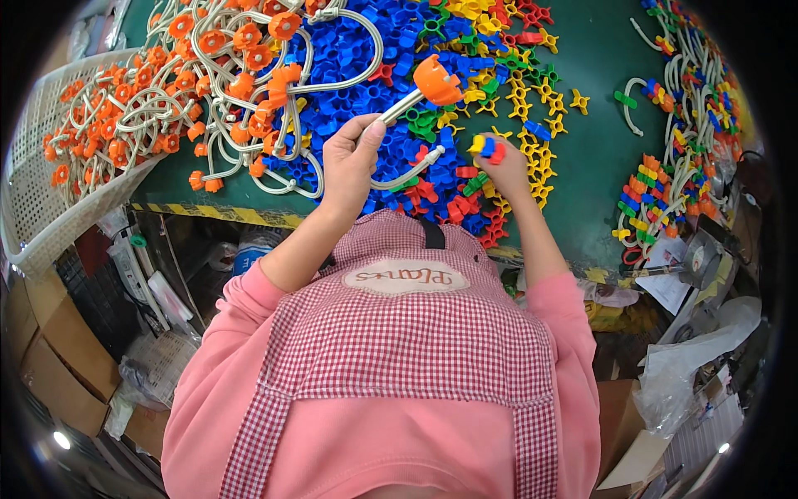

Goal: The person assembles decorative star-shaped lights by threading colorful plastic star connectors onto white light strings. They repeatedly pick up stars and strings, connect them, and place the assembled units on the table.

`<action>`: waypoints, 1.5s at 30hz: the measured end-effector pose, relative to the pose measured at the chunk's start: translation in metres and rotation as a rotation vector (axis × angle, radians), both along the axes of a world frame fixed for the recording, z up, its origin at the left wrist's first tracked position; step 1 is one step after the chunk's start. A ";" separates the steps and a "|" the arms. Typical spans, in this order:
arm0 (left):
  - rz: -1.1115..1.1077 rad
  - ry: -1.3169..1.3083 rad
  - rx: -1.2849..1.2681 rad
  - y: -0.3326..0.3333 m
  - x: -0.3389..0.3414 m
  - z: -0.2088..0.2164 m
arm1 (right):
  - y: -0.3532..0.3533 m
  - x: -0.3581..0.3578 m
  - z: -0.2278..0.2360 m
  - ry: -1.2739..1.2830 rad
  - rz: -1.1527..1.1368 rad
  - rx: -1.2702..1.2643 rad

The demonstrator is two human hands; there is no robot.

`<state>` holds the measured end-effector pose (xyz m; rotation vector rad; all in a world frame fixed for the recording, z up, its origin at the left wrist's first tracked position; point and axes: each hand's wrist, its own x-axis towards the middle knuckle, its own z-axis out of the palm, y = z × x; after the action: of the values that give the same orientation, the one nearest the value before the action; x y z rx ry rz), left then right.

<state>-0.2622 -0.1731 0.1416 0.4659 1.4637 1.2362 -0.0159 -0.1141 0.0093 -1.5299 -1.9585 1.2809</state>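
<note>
Between thumb and fingers, my left hand (347,162) pinches a whitish cord (401,108) just below the orange cup-shaped plastic piece (436,81) on its end. The cord's other end (407,172), whitish and thickened, curves out to the right below the hand. To the right, my right hand (507,173) is closed on a short stack of star-shaped plastic pieces (488,150) in yellow, blue and red. The stack and the cord end are apart. Under and beyond both hands lies a large heap of loose blue pieces (341,75).
Cords with orange ends fill a white basket (29,187) at left and spill onto the green table (594,158). Loose yellow pieces (540,158) lie right of the blue heap. Cords strung with coloured pieces (657,200) are piled at the far right. Yellow-black tape (224,212) marks the near edge.
</note>
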 end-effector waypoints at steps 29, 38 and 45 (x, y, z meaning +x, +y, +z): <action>-0.470 0.001 0.233 0.008 0.028 0.014 | -0.014 -0.018 0.102 0.317 0.163 -0.079; -0.449 0.042 0.301 0.012 0.004 0.021 | 0.004 0.006 0.125 0.233 0.088 0.003; -0.520 -0.329 0.410 0.024 0.001 0.018 | 0.012 -0.007 0.143 0.193 0.382 0.019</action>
<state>-0.2611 -0.1490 0.1597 0.8161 0.7403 1.1164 -0.0224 -0.1023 0.1521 -1.0071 -2.1906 1.4876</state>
